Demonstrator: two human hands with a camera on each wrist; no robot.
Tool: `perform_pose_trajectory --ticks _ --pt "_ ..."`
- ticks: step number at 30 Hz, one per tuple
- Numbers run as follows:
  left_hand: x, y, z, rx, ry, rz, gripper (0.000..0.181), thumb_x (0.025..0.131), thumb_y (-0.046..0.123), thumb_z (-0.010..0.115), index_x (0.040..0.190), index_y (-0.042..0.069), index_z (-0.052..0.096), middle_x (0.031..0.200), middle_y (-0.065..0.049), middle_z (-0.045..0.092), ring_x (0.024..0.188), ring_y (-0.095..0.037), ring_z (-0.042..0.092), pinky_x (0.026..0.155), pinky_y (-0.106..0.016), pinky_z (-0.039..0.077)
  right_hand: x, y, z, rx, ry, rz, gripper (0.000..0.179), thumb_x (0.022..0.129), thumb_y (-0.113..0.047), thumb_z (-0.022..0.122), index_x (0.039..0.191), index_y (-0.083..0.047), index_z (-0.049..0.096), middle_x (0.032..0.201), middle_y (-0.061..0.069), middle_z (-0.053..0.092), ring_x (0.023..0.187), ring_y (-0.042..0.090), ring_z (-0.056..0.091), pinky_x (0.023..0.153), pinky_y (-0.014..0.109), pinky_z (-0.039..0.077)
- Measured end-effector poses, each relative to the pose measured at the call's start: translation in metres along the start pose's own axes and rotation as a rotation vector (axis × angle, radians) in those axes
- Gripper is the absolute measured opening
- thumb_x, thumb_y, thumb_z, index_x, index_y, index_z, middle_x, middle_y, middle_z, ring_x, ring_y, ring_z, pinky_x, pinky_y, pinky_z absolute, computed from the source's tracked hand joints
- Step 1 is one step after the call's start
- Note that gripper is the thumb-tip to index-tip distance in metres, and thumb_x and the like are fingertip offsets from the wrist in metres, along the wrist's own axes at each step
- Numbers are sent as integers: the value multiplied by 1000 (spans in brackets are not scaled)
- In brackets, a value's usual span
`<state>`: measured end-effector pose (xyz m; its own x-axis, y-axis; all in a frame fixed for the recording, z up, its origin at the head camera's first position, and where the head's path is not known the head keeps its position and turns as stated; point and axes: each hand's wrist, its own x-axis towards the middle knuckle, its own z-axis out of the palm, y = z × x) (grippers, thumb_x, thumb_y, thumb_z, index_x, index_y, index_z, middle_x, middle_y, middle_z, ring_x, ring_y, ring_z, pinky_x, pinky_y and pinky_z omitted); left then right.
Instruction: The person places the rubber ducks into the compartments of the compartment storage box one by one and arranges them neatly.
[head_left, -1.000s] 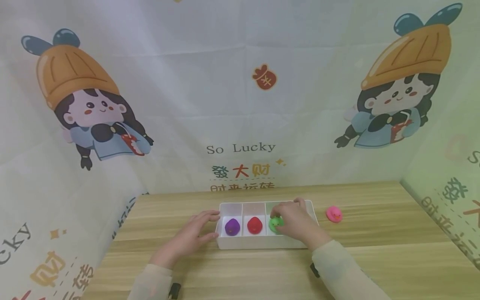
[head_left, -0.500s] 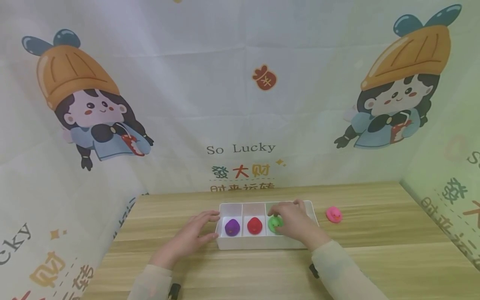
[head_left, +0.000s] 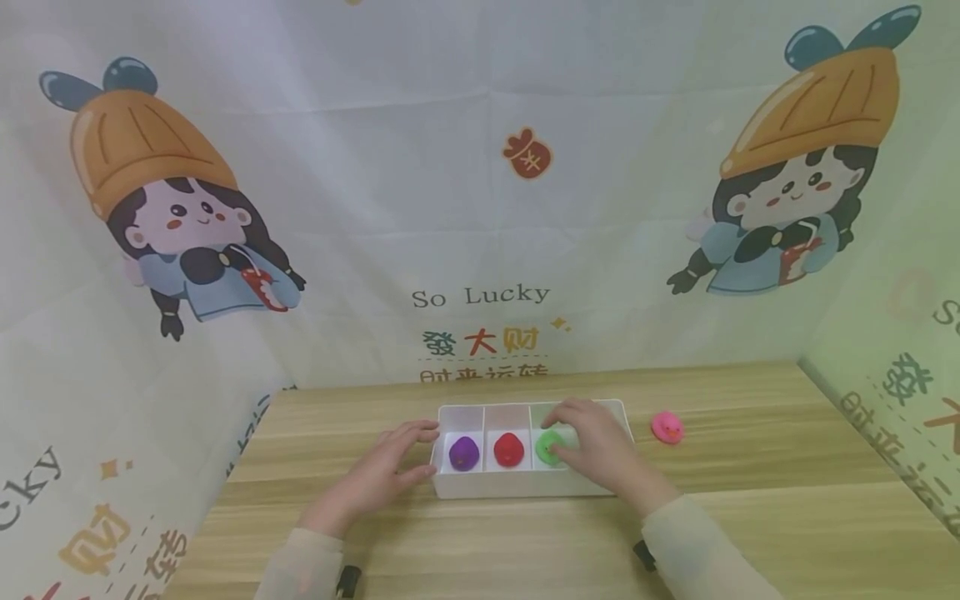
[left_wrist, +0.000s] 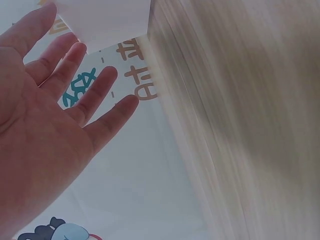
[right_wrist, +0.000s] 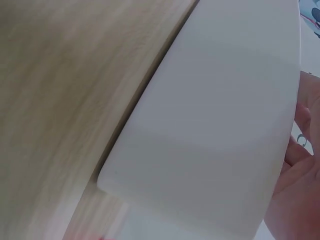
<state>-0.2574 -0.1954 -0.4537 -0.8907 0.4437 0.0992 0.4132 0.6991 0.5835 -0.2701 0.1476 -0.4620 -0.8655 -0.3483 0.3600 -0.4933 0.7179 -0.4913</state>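
Observation:
A white divided box (head_left: 525, 485) sits on the table. A purple rubber toy (head_left: 464, 453), a red one (head_left: 508, 450) and a green rubber duck (head_left: 549, 447) each occupy their own compartment. My left hand (head_left: 393, 462) spans the box's left end, its fingers extended and thumb apart; in the left wrist view that hand (left_wrist: 45, 115) lies palm up to the camera, near a corner of the box (left_wrist: 107, 22). Over the green duck, my right hand (head_left: 600, 442) has loosely bent fingers above it and the thumb at its side. The hand covers most of the rightmost part.
A pink rubber duck (head_left: 667, 427) stands on the wooden table (head_left: 735, 467), right of the box. Behind the table hangs a printed cloth (head_left: 480, 200), which also encloses both sides.
My right hand has loosened around the green duck and shifted slightly, its fingertips lifting off the duck. The left hand stays at the box's end.

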Motion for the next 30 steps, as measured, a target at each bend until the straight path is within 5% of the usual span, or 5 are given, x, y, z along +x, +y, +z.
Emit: perform_pose_trajectory --ticks 9,30 --pt "1 0 1 2 -8 -5 51 98 18 70 144 2 55 161 -10 45 148 -42 39 123 -64 31 -10 10 -5 15 121 -62 26 82 -4 84 103 -14 73 112 1 70 112 26 66 101 48 58" --pt "1 -2 0 9 -5 5 50 97 18 70 142 2 56 160 -11 46 147 -42 40 123 -65 31 -29 26 -25 3 194 -33 22 84 -1 80 103 -10 73 115 7 71 115 31 66 104 52 56"
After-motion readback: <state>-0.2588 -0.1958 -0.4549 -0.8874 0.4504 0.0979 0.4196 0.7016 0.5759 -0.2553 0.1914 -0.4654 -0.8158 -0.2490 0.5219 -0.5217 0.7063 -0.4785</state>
